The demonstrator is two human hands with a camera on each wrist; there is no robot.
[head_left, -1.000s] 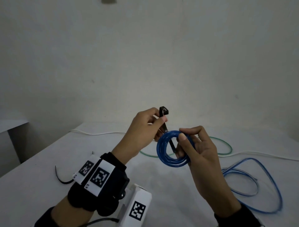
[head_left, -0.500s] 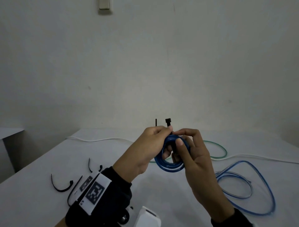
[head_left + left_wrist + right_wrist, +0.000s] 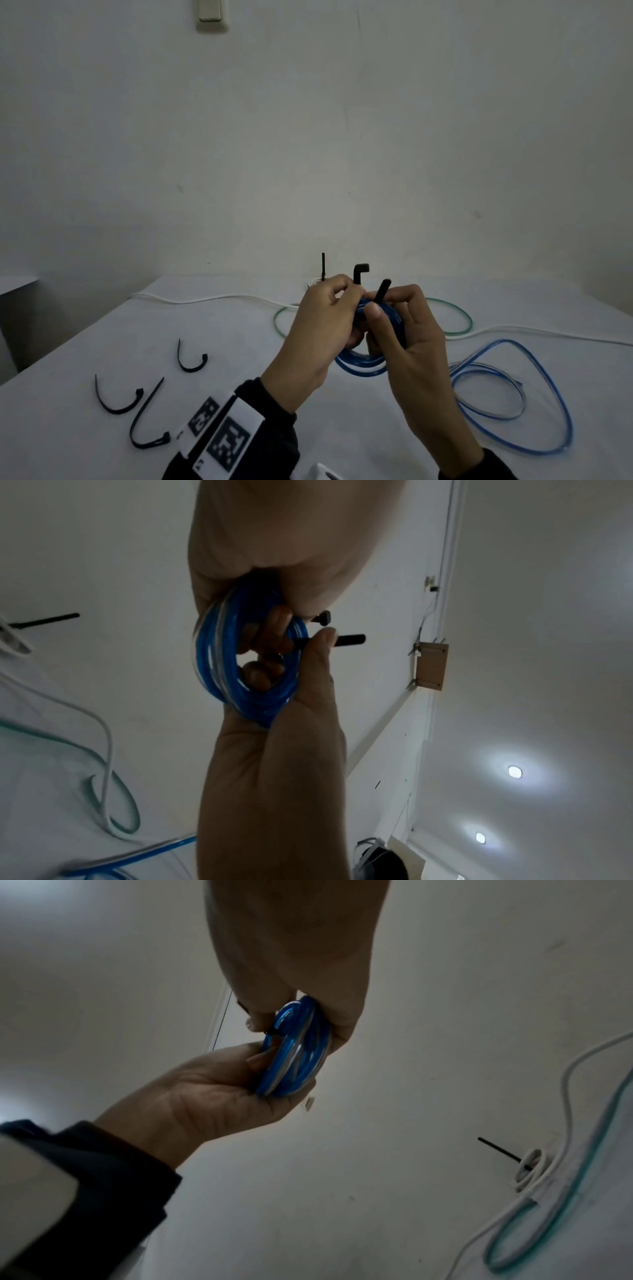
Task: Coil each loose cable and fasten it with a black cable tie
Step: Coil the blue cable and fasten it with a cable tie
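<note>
A coil of blue cable (image 3: 363, 365) hangs in the air between both hands above the white table (image 3: 342, 428). A black cable tie (image 3: 360, 272) is looped round the coil's top, and both its ends stick up. My left hand (image 3: 349, 291) pinches the end with the square head. My right hand (image 3: 378, 306) grips the coil, with fingers through its middle and the thumb pressing the tie's tail (image 3: 382, 289). The left wrist view shows the coil (image 3: 219, 656), the head (image 3: 323, 618) and the tail (image 3: 349, 638). The right wrist view shows the coil (image 3: 294, 1047) edge-on.
Three spare black ties (image 3: 191, 359) (image 3: 116, 399) (image 3: 147, 423) lie on the table at the left. A loose blue cable (image 3: 513, 397) lies at the right. Behind the hands are a green loop (image 3: 455, 318), a long white cable (image 3: 205, 298) and a small tied white coil (image 3: 529, 1167).
The hands have come together. The tie, earlier held upright through the coil by the left hand alone, now wraps the coil, with its tail up under the right thumb.
</note>
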